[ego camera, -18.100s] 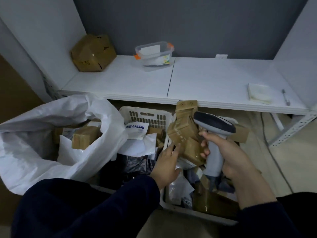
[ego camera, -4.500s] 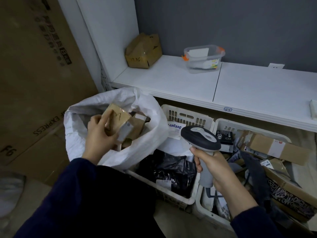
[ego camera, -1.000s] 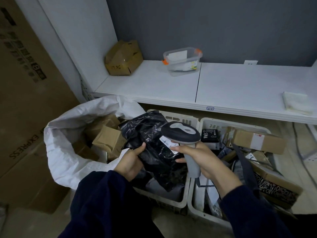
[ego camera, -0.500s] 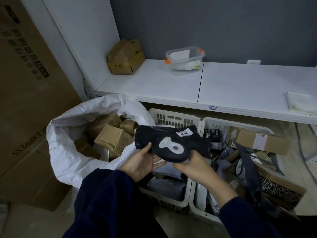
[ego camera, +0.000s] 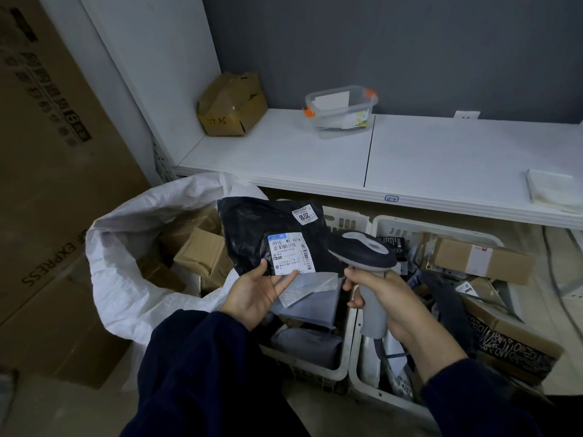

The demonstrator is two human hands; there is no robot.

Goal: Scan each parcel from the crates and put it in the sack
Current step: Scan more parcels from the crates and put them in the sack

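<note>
Presently, left grip (ego camera: 254, 293) pinches black parcel (ego camera: 252, 227); right grip (ego camera: 386, 294) clasps scanner (ego camera: 362, 252). Label (ego camera: 290, 253) should face scanner squarely, held flat.

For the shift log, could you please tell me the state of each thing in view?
Black plastic mailer parcel: held up by left hand, label showing.
Grey handheld barcode scanner: gripped in right hand.
White woven sack: open, cardboard boxes inside.
Two white plastic crates: holding parcels.
</note>
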